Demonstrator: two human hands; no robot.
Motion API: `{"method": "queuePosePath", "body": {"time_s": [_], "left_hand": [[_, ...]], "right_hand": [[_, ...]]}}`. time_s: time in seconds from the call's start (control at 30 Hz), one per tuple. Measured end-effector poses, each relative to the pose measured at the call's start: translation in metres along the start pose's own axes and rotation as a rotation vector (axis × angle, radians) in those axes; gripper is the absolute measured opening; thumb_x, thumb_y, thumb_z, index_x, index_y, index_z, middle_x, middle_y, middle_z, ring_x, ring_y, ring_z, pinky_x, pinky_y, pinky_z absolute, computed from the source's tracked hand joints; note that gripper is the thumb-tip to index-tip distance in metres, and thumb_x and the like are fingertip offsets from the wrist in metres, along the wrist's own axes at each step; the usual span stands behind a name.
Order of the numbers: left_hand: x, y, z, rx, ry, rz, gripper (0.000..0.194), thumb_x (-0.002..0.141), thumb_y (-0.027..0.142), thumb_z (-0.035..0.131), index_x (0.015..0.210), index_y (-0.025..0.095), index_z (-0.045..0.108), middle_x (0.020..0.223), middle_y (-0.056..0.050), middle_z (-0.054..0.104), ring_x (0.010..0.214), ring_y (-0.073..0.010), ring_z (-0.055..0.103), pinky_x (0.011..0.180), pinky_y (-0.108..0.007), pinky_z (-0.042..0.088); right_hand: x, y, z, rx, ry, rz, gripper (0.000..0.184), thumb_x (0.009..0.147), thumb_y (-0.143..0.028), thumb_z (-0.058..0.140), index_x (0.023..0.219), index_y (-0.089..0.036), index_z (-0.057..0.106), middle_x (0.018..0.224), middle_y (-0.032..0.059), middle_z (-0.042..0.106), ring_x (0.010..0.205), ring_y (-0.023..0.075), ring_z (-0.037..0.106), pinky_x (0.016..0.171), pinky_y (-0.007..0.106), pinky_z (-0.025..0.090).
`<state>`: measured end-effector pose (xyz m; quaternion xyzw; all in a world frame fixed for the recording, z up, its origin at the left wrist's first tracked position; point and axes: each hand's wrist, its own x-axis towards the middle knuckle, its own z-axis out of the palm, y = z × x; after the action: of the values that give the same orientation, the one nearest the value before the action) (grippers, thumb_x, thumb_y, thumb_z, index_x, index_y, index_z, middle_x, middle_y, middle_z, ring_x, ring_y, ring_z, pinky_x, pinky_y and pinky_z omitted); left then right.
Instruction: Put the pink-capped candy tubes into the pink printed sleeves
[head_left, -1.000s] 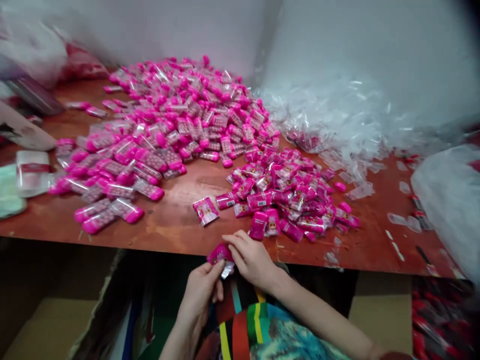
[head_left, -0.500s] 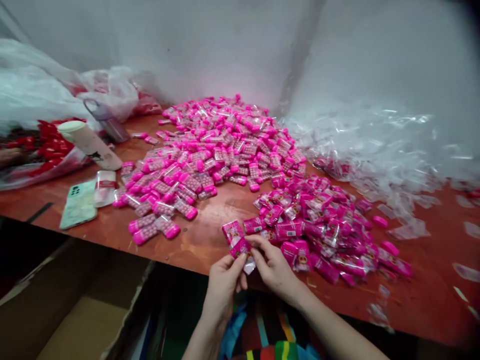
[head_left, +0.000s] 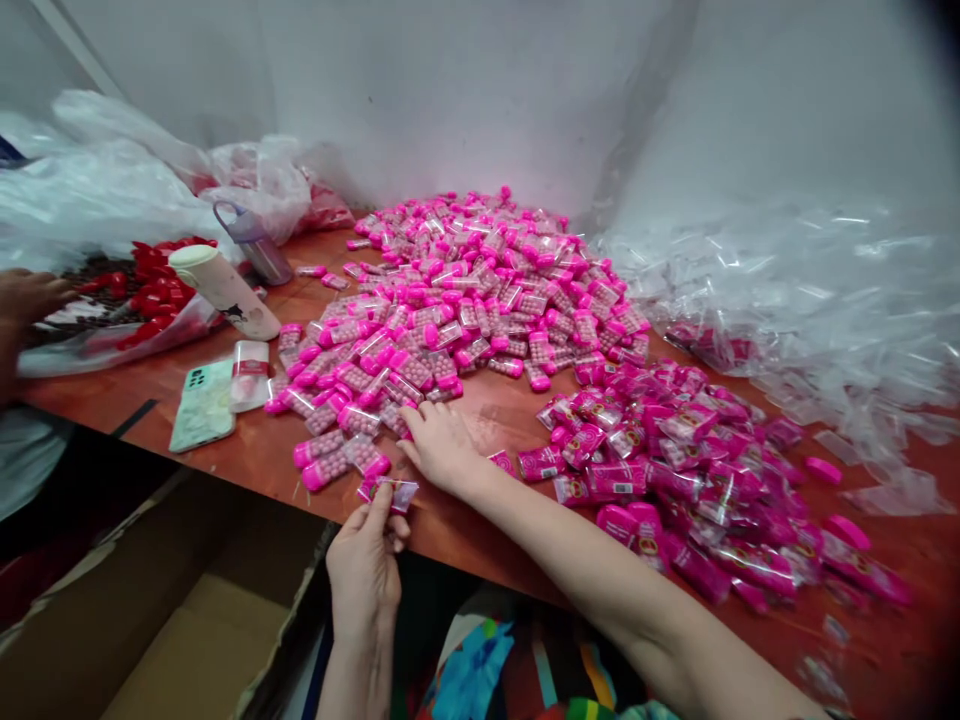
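My left hand (head_left: 367, 555) is closed in front of the table edge, pinching a small pink printed wrapper (head_left: 397, 495) with a clear end between thumb and fingers. My right hand (head_left: 442, 448) reaches left across the table, its fingertips around the pink cap of a clear tube at the near edge of a heap. That heap (head_left: 480, 310) is made of clear tubes with pink caps and small pink balls inside. Right of my forearm lies a pile of filled pink wrapped packs (head_left: 660, 460). One more pink wrapper (head_left: 501, 461) is partly hidden behind my right arm.
Clear plastic sleeves (head_left: 810, 300) are heaped at the back right. On the left are a phone (head_left: 204, 405), a small clear pack (head_left: 250, 375), a white tumbler (head_left: 225, 290) and a grey bottle (head_left: 259, 245). Another person's hand (head_left: 34, 295) is beside red parts (head_left: 161, 290). An open carton (head_left: 202, 640) stands below.
My hands were together on the pink wrapper. My right hand has let go of it and moved left to the tubes; my left hand keeps the wrapper. The view has swung left.
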<state>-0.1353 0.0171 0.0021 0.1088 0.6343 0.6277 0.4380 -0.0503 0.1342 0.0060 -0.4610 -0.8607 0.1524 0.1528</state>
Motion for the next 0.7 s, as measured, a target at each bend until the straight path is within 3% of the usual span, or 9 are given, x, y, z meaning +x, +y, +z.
{"method": "queuePosePath", "body": {"time_s": [0.07, 0.17, 0.27, 0.33, 0.4, 0.5, 0.57, 0.7], "left_hand": [[0.002, 0.003, -0.001, -0.019, 0.019, -0.003, 0.035, 0.06, 0.04, 0.086, 0.062, 0.014, 0.062, 0.046, 0.002, 0.056, 0.043, -0.0087, 0.045, 0.042, -0.022, 0.029], [0.004, 0.006, 0.0, -0.117, -0.03, -0.049, 0.034, 0.062, 0.036, 0.086, 0.065, 0.015, 0.059, 0.049, 0.004, 0.056, 0.044, -0.007, 0.047, 0.044, -0.02, 0.032], [-0.001, 0.006, 0.005, -0.224, -0.145, -0.1, 0.031, 0.064, 0.031, 0.086, 0.072, 0.015, 0.061, 0.055, 0.004, 0.06, 0.047, -0.0067, 0.051, 0.044, -0.018, 0.035], [-0.009, 0.004, 0.012, -0.221, -0.254, -0.146, 0.028, 0.067, 0.031, 0.084, 0.077, 0.014, 0.064, 0.06, 0.003, 0.063, 0.049, -0.007, 0.053, 0.043, -0.017, 0.035], [-0.02, -0.001, 0.019, -0.197, -0.364, -0.219, 0.028, 0.069, 0.032, 0.083, 0.08, 0.013, 0.065, 0.062, 0.001, 0.065, 0.048, -0.0071, 0.053, 0.041, -0.017, 0.035], [-0.039, -0.011, 0.026, -0.185, -0.453, -0.351, 0.025, 0.07, 0.031, 0.082, 0.076, 0.014, 0.065, 0.058, 0.001, 0.062, 0.045, -0.0073, 0.051, 0.039, -0.017, 0.035], [-0.05, -0.017, 0.028, -0.195, -0.488, -0.416, 0.022, 0.072, 0.03, 0.081, 0.075, 0.014, 0.066, 0.054, 0.002, 0.059, 0.043, -0.0071, 0.049, 0.037, -0.017, 0.032], [-0.069, -0.025, 0.028, -0.228, -0.569, -0.483, 0.019, 0.076, 0.028, 0.078, 0.076, 0.012, 0.066, 0.055, 0.002, 0.058, 0.042, -0.0055, 0.046, 0.036, -0.016, 0.032]], "right_hand": [[0.003, -0.004, 0.004, -0.056, -0.043, 0.006, 0.032, 0.095, -0.018, 0.048, 0.126, -0.015, 0.056, 0.113, 0.0154, 0.061, 0.106, 0.0275, 0.055, 0.093, 0.044, 0.045], [-0.013, 0.004, -0.006, 0.034, -0.015, -0.03, 0.033, 0.091, -0.014, 0.048, 0.123, -0.014, 0.058, 0.112, 0.0152, 0.062, 0.107, 0.0265, 0.053, 0.096, 0.042, 0.043], [-0.049, 0.021, -0.034, 0.255, 0.013, -0.096, 0.032, 0.088, -0.013, 0.05, 0.118, -0.013, 0.06, 0.109, 0.0117, 0.064, 0.102, 0.0231, 0.055, 0.096, 0.038, 0.043], [-0.077, 0.03, -0.052, 0.426, -0.055, -0.149, 0.035, 0.087, -0.012, 0.051, 0.121, -0.016, 0.058, 0.105, 0.0075, 0.065, 0.093, 0.0194, 0.058, 0.09, 0.034, 0.046], [-0.104, 0.035, -0.063, 0.596, -0.112, -0.093, 0.038, 0.088, -0.015, 0.053, 0.126, -0.019, 0.056, 0.102, 0.0039, 0.065, 0.084, 0.016, 0.059, 0.083, 0.031, 0.049], [-0.137, 0.038, -0.062, 0.899, -0.119, 0.084, 0.038, 0.092, -0.024, 0.056, 0.129, -0.021, 0.052, 0.104, 0.0027, 0.063, 0.088, 0.0147, 0.06, 0.082, 0.029, 0.051], [-0.153, 0.04, -0.056, 1.079, -0.118, 0.103, 0.043, 0.092, -0.029, 0.059, 0.133, -0.022, 0.048, 0.111, 0.0039, 0.061, 0.101, 0.016, 0.06, 0.089, 0.03, 0.05], [-0.176, 0.044, -0.051, 0.983, -0.069, -0.011, 0.037, 0.091, -0.028, 0.062, 0.127, -0.022, 0.055, 0.12, 0.0063, 0.059, 0.116, 0.0195, 0.056, 0.103, 0.037, 0.044]]}}
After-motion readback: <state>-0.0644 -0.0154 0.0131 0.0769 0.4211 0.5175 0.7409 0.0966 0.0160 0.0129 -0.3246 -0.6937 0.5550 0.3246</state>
